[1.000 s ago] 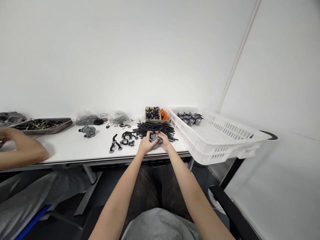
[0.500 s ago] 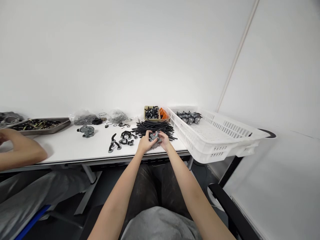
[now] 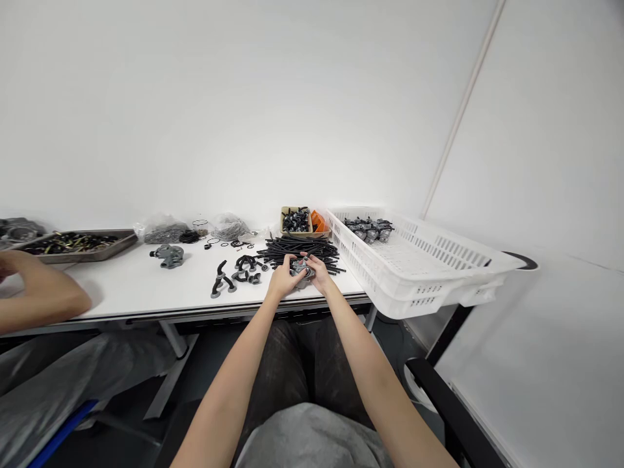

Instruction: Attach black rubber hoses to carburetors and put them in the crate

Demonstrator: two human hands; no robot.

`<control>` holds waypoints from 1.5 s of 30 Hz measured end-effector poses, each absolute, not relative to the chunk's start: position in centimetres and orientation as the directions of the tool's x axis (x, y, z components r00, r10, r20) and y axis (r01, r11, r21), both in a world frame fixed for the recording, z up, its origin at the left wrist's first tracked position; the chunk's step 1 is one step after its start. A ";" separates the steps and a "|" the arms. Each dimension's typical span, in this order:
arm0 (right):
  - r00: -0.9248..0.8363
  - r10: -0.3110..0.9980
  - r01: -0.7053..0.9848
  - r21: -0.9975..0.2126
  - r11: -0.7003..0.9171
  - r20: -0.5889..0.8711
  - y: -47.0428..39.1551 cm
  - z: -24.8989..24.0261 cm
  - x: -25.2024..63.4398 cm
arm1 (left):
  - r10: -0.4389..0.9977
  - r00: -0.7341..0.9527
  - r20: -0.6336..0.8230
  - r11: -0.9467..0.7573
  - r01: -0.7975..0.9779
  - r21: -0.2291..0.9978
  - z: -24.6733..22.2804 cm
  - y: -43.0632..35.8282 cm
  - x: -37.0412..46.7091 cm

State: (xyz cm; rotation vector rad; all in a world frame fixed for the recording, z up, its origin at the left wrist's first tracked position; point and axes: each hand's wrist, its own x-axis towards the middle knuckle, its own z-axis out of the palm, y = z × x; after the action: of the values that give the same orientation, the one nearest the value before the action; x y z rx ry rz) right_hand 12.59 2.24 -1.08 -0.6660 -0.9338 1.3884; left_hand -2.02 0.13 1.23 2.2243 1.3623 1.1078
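Observation:
A small grey cast-metal part (image 3: 303, 278), which looks like a carburetor body, sits between my two hands near the table's front edge. My left hand (image 3: 284, 278) grips it from the left, thumb on the near side. From the right, my right hand (image 3: 319, 273) holds the same part, its fingers bent over the top; a small dark piece shows at those fingertips, too small to make out. Right behind my hands lies a heap of black rubber hoses (image 3: 292, 247). Several short black elbow hoses with grey ends (image 3: 222, 283) lie to the left.
A white slotted crate (image 3: 404, 286) at right holds several finished-looking grey parts (image 3: 369, 229). Behind the hoses stands a yellow bin (image 3: 281, 224) of small fittings. Leftward are another grey part (image 3: 168, 255), plastic bags (image 3: 229, 226), a metal tray (image 3: 117, 244) and a co-worker's arm (image 3: 49, 292).
The fingers of my right hand have shifted slightly on top of the grey part, the index finger lifting a little. My left hand stays in place.

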 end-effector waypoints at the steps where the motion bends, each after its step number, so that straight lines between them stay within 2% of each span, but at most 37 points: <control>1: -0.058 0.987 -0.515 -0.851 0.099 0.151 2.2 -1.1 12.6 | 0.855 0.249 0.454 -0.501 0.619 0.605 1.2 0.1 -2.0; 30: -0.060 0.988 -0.452 -0.887 0.098 0.140 1.8 -1.1 12.7 | 0.848 0.254 0.465 -0.514 0.610 0.604 1.2 0.1 -2.1; 45: -0.072 0.987 -0.505 -0.859 0.088 0.144 2.3 -1.3 13.1 | 0.858 0.257 0.445 -0.497 0.633 0.593 0.6 0.6 -2.2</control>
State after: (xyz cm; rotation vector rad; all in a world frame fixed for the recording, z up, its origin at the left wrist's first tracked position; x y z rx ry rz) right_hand 13.09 2.34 -1.35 -0.6797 -0.9420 1.4002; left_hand -2.20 0.64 0.64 2.2386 1.3759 1.0844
